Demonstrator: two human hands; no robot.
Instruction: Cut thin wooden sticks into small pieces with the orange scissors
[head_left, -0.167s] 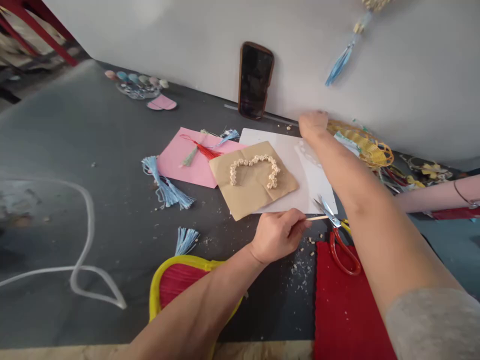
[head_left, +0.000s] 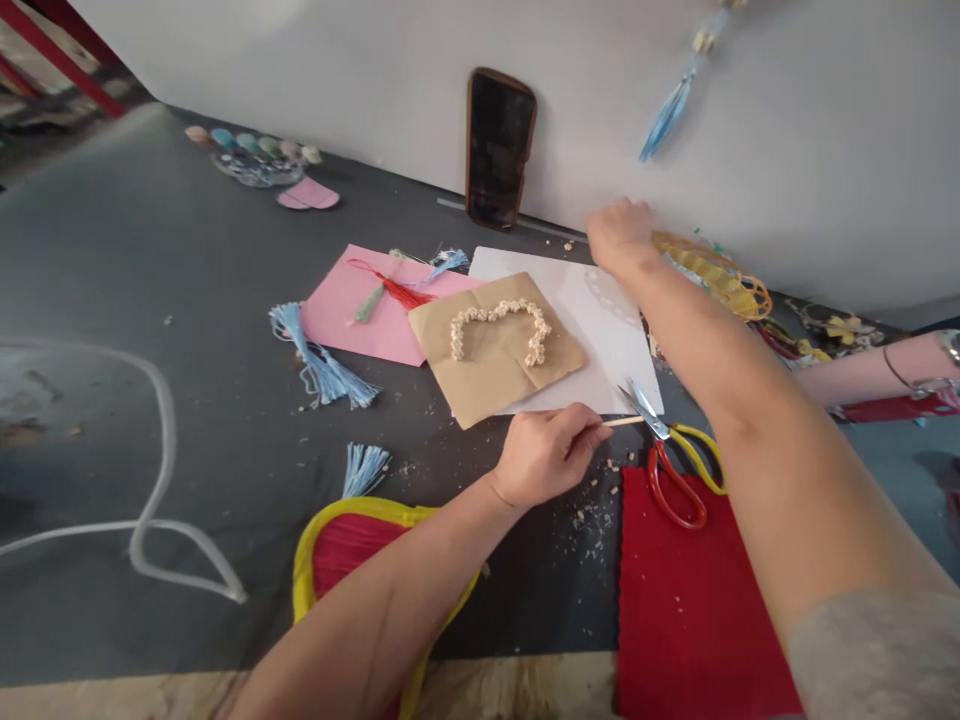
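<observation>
My left hand [head_left: 551, 455] is closed in a pinch on a thin pale stick [head_left: 622, 422], whose far end reaches to the blades of the scissors [head_left: 652, 420]. Those scissors lie partly spread, with one red and one yellow handle. At the back, by the wall, my right hand [head_left: 621, 238] has its fingers curled downward; whatever they hold is hidden. It is close to the yellow woven basket [head_left: 712, 275]. A curved row of small cream bead clusters [head_left: 501, 310] rests on the brown paper [head_left: 487, 385], between my two hands.
A phone [head_left: 499, 150] leans on the wall, and a blue tassel [head_left: 667, 115] hangs there. White paper [head_left: 592, 360], pink paper [head_left: 337, 325], blue tassels [head_left: 326, 365], red cloth [head_left: 694, 610] and a yellow-rimmed red piece [head_left: 352, 550] lie about. Small cut bits [head_left: 592, 520] scatter near the scissors.
The whole view has shifted slightly. My right forearm has moved off the scissors a little, so the yellow handle now shows. My left hand keeps its pinch on the stick.
</observation>
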